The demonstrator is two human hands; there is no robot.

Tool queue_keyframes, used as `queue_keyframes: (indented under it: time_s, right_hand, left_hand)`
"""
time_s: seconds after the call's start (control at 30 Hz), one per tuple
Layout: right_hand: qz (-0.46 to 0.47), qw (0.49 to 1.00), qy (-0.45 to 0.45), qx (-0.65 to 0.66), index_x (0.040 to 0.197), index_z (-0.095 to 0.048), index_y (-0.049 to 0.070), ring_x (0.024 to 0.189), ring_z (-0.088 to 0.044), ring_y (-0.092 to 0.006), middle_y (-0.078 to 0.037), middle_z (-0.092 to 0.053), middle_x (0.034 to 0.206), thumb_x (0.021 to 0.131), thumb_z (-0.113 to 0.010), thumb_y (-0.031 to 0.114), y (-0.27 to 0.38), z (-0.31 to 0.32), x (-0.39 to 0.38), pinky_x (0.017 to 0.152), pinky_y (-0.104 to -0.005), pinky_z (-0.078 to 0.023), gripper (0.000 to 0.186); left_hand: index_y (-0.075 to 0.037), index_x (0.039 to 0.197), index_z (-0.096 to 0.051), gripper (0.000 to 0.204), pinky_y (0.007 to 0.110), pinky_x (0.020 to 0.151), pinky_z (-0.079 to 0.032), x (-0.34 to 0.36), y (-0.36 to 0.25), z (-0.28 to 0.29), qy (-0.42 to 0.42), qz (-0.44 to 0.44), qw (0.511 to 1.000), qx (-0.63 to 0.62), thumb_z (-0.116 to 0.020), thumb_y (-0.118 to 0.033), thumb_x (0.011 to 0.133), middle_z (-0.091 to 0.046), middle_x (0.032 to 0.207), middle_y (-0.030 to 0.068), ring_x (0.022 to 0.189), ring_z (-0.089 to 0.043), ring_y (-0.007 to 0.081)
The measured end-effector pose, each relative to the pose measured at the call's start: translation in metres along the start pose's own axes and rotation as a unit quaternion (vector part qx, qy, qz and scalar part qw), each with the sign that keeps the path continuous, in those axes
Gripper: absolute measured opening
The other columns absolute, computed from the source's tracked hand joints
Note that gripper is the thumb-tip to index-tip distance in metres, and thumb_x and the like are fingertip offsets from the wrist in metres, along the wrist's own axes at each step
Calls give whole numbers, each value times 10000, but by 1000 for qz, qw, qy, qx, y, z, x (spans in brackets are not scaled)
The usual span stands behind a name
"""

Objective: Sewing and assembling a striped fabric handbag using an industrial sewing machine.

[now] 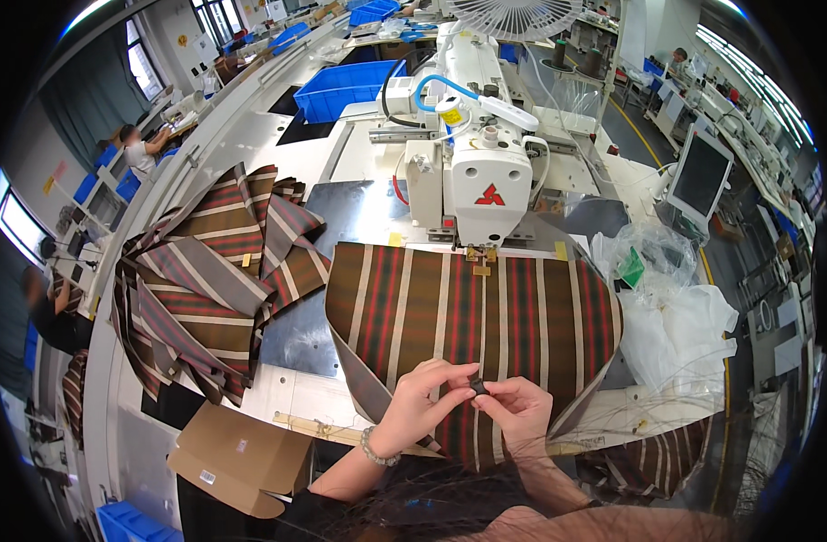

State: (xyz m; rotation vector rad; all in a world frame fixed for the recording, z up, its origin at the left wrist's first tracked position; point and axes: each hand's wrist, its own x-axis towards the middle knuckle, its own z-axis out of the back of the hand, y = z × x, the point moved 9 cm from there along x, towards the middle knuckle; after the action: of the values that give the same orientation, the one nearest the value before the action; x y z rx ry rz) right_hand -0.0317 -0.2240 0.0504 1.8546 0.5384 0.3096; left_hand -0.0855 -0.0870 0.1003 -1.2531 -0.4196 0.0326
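Observation:
Above the near part of a brown, red and cream striped cloth [418, 307], my left hand [427, 402] and my right hand [517, 411] meet fingertip to fingertip. Both pinch one small dark piece [478, 387], too small for me to name. The cloth lies spread over the machine bed, its far edge beneath the head of a white sewing machine [491, 185]. A little yellow tag [481, 271] shows on the cloth below the needle area. Near my body the cloth hangs over the table edge.
A heap of the same striped cloth [210, 280] lies to the left, an open cardboard box [237, 452] below it. Clear plastic bags [671, 316] and a screen [700, 172] are at right. A blue bin [346, 90] stands behind. Other people work far left and far right.

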Motion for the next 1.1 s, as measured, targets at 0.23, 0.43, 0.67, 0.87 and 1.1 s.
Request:
queue_keyframes:
  time_s: [0.23,0.43,0.67,0.87,1.1]
  right_hand:
    - [103,971,-22,-215,909,-703,13,719,-617,-87,-44,-674,815,756,-730,-47,28,2,-5,601,-200,-469,167]
    - [175,940,-28,-290,885,-703,12,676,-610,-97,-51,-676,795,742,-740,-29,34,-2,-8,561,-214,-441,154]
    - [140,953,-12,-270,873,-672,-36,747,-658,-143,-105,-666,835,744,-685,-133,25,-3,-5,637,-228,-511,162]
    - [160,960,25,-229,858,-678,-25,721,-658,-149,-106,-671,826,735,-699,-124,27,-12,-9,640,-238,-515,160]
    - [274,898,97,-331,862,-714,40,754,-675,-188,-88,-689,843,732,-720,-66,49,-26,-18,649,-269,-540,168]
  left_hand:
    - [-49,1015,-665,233,315,684,-416,1,-24,-7,16,-134,977,166,-679,-52,782,-595,774,56,749,-564,206]
    - [-34,913,-623,239,306,641,-385,-7,-31,-28,-11,-251,905,343,-628,-40,674,-539,770,39,728,-538,192]
    - [-46,856,-570,200,319,621,-363,1,-34,-29,1,-244,891,383,-611,-75,662,-482,747,44,707,-493,203]
    - [-68,787,-541,91,328,626,-339,24,-23,16,-63,-178,932,310,-623,-52,751,-506,738,48,703,-484,223]
    - [-51,763,-580,219,319,652,-366,16,-25,24,134,-138,980,59,-744,-195,772,-538,712,31,719,-506,193]
